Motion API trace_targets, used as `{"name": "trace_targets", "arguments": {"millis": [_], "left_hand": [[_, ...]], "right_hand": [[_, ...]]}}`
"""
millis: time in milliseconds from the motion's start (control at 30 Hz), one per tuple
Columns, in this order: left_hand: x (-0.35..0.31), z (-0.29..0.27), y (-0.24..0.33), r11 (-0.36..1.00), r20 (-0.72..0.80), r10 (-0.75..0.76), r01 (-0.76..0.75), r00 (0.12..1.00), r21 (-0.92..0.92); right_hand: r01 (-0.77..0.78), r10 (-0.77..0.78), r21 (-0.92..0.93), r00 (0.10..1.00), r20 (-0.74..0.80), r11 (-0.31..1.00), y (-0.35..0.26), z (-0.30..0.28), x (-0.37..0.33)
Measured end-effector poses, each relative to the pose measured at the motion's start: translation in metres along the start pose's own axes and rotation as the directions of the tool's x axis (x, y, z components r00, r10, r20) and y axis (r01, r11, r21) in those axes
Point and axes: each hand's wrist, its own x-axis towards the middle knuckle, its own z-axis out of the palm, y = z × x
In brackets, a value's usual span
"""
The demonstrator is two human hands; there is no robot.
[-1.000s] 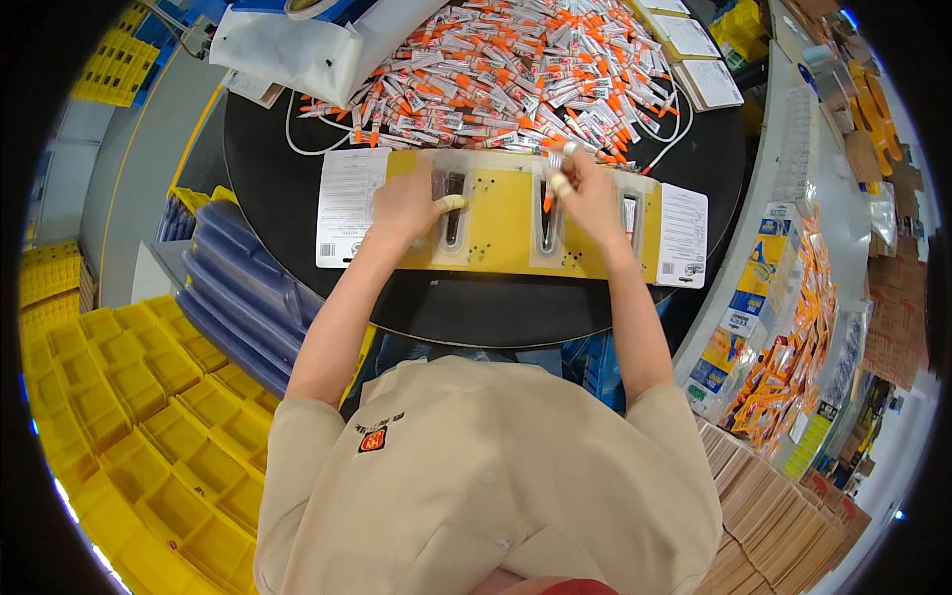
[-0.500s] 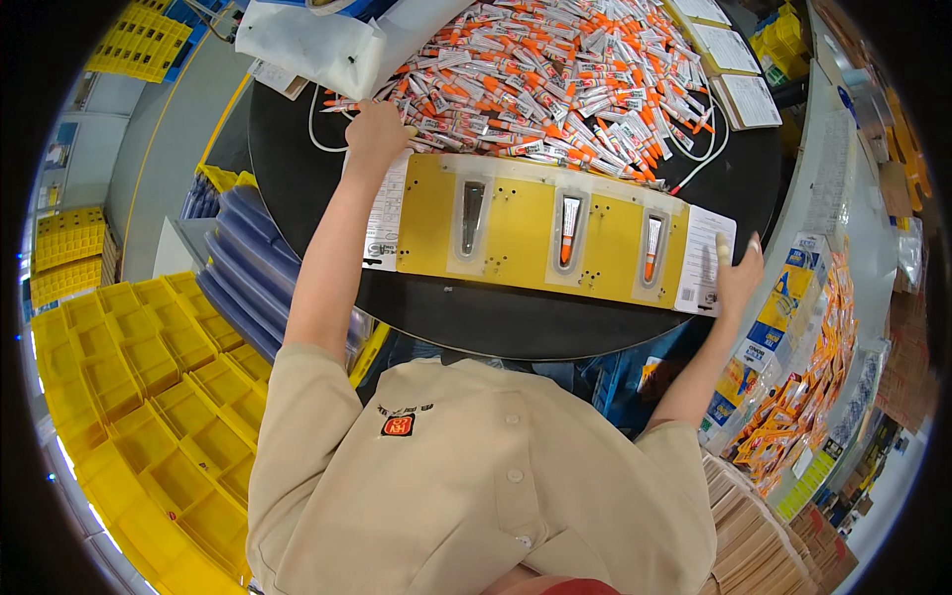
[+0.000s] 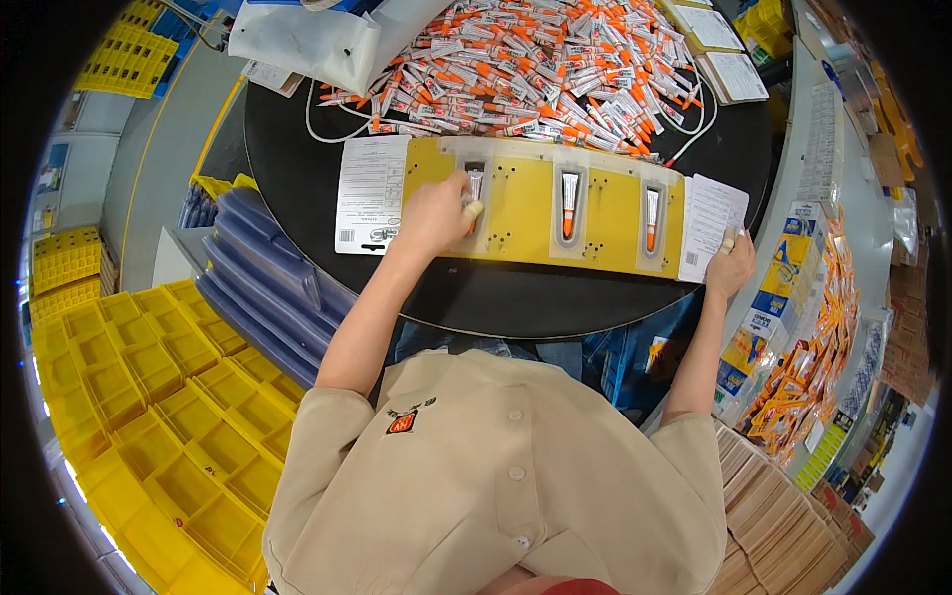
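A long yellow fixture (image 3: 531, 208) with three recessed slots lies across the round black table. My left hand (image 3: 434, 216), fingers closed, holds a small white tube (image 3: 476, 183) with an orange cap at the leftmost slot. Two more tubes lie in the middle slot (image 3: 569, 203) and the right slot (image 3: 652, 217), orange caps toward me. Beyond the fixture's right end, my right hand (image 3: 731, 266) pinches the edge of a white printed card (image 3: 712, 223). Another printed card (image 3: 372, 193) sticks out at the left end. Beige covers show on a finger of each hand.
A big heap of similar tubes (image 3: 535, 69) covers the table behind the fixture. A white plastic bag (image 3: 302, 50) sits at the far left, printed sheets (image 3: 736, 74) at the far right. Yellow trays (image 3: 169, 397) are stacked left; cartons and orange packs (image 3: 803, 347) stand right.
My left hand has come from the heap's left edge to the leftmost slot, where a tube now shows. The fixture has shifted slightly away from me; my right hand stays at the right card.
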Motion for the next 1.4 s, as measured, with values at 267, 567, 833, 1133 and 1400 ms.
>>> {"name": "trace_targets", "arguments": {"millis": [267,567,833,1133,1400], "left_hand": [[-0.004,-0.060,-0.109,0.876,-0.222,-0.375,0.422,0.900,0.233],[-0.040,-0.128,-0.075,0.928,-0.337,-0.185,0.277,0.923,0.249],[-0.030,-0.050,-0.041,0.960,-0.065,-0.253,0.242,0.965,-0.145],[-0.024,-0.015,0.005,0.938,0.153,0.079,-0.125,0.985,0.322],[-0.017,-0.020,-0.009,0.955,0.161,0.127,-0.164,0.979,0.246]], "right_hand": [[-0.153,0.150,0.346,0.988,0.035,0.926,-0.123,-0.116,-0.003],[-0.292,0.049,0.533,0.905,0.422,0.794,-0.240,-0.050,-0.065],[-0.254,0.061,0.546,0.936,0.346,0.799,-0.174,-0.059,-0.035],[0.197,-0.213,0.084,0.931,0.297,0.977,-0.127,-0.024,-0.034],[-0.889,0.572,0.087,0.361,0.737,0.449,0.108,0.093,0.048]]}}
